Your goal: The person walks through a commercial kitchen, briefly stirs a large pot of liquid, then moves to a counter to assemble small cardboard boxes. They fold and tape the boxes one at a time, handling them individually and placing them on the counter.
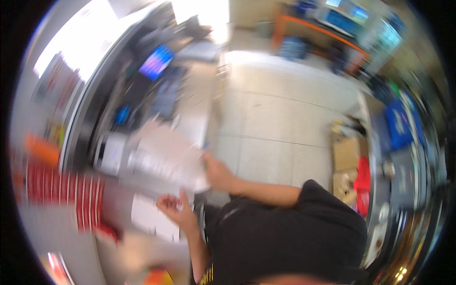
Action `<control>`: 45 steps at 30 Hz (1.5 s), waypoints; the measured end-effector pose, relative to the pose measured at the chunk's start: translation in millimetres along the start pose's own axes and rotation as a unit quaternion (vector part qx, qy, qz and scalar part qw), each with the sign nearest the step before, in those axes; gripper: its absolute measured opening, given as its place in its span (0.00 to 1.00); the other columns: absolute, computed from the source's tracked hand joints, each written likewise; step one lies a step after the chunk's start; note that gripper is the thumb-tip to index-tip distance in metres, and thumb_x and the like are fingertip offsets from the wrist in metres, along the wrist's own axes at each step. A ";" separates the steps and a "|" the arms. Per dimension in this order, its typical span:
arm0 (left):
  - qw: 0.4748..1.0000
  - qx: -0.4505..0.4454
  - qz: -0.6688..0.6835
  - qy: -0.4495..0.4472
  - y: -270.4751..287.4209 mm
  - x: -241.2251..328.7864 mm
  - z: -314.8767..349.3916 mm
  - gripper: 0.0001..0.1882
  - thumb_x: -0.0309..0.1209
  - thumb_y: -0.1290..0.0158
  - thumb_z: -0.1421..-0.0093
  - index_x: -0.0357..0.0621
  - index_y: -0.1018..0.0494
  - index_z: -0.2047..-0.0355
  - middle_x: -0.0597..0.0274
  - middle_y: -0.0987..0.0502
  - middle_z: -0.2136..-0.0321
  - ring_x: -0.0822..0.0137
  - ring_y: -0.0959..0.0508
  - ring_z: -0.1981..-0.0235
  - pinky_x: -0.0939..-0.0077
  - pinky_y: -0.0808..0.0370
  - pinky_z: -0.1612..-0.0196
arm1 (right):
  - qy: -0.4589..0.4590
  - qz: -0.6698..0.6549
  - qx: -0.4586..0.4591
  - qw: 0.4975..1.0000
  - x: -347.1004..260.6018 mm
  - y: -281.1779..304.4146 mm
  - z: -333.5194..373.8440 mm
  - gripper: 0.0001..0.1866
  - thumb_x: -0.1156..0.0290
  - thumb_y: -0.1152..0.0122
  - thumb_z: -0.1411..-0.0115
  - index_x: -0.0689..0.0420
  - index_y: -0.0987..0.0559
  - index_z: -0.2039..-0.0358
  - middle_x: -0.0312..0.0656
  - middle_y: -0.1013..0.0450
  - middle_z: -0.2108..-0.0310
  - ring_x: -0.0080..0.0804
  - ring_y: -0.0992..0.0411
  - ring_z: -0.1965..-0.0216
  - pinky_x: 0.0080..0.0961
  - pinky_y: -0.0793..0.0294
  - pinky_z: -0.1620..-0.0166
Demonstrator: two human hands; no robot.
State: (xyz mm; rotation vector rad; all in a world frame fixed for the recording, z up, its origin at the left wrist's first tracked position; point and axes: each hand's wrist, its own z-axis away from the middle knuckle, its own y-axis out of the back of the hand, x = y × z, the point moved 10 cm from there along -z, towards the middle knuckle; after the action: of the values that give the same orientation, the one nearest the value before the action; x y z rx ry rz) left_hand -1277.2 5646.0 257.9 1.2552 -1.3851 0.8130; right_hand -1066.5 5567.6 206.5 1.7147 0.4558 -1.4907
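My right hand (218, 173) grips the near right edge of a broad, pale sheet (173, 152), which looks like paper and has faint grey marks. The sheet is tilted above the counter, and motion smears its far edge. My left hand (176, 210) is apart from it, on the near side, with thumb and fingers spread and nothing visible in them. Close to that hand, white papers (151, 216) lie on the grey surface. Just past the pale sheet, on its left, stands a white box-like device (110, 153).
A long counter (192, 102) runs away ahead, bearing a lit screen (157, 61) and dark items. Red-and-white striped stacks (64, 192) stand at the left. On the right are cardboard boxes (349, 153), a red bag (362, 185) and blue packages (400, 121). An orange-edged table (323, 32) stands far back.
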 end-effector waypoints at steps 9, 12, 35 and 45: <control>0.931 -0.306 0.165 0.113 -160.8 0.5 11.4 0.11 0.31 0.45 0.30 0.43 0.36 0.54 0.63 0.29 0.64 0.74 0.25 0.65 0.79 0.23 0.65 | 0.231 0.106 0.122 0.959 -53.1 85.5 89.5 0.16 0.65 0.42 0.36 0.56 0.29 0.50 0.51 0.22 0.67 0.56 0.22 0.65 0.46 0.24 0.61; 0.919 -0.346 0.166 0.093 -188.2 2.7 27.8 0.10 0.32 0.47 0.28 0.43 0.35 0.55 0.63 0.27 0.65 0.74 0.24 0.67 0.80 0.22 0.68 | 0.128 0.134 0.166 0.969 -32.2 106.4 98.0 0.15 0.65 0.40 0.36 0.56 0.27 0.52 0.48 0.22 0.68 0.55 0.22 0.65 0.44 0.23 0.62; 0.854 -0.277 0.332 0.289 -139.3 -2.9 38.7 0.13 0.29 0.45 0.30 0.34 0.25 0.50 0.54 0.21 0.52 0.62 0.19 0.51 0.64 0.17 0.49 | 0.034 -0.168 0.092 0.981 -38.1 88.6 47.5 0.08 0.70 0.35 0.34 0.63 0.18 0.64 0.43 0.23 0.53 0.27 0.23 0.54 0.27 0.17 0.57; 0.946 -0.201 0.216 0.133 -98.1 -16.8 21.0 0.11 0.25 0.43 0.34 0.34 0.22 0.53 0.58 0.18 0.57 0.69 0.18 0.56 0.72 0.20 0.52 | 0.045 -0.208 0.015 0.977 -41.1 55.7 43.6 0.07 0.72 0.32 0.37 0.63 0.20 0.66 0.41 0.20 0.60 0.29 0.20 0.62 0.27 0.19 0.52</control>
State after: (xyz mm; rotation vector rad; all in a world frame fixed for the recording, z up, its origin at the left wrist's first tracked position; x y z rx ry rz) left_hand -1189.6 5608.9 221.7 0.5113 -1.5249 0.8983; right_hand -1065.0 5509.9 264.4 1.7887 0.8893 -1.7190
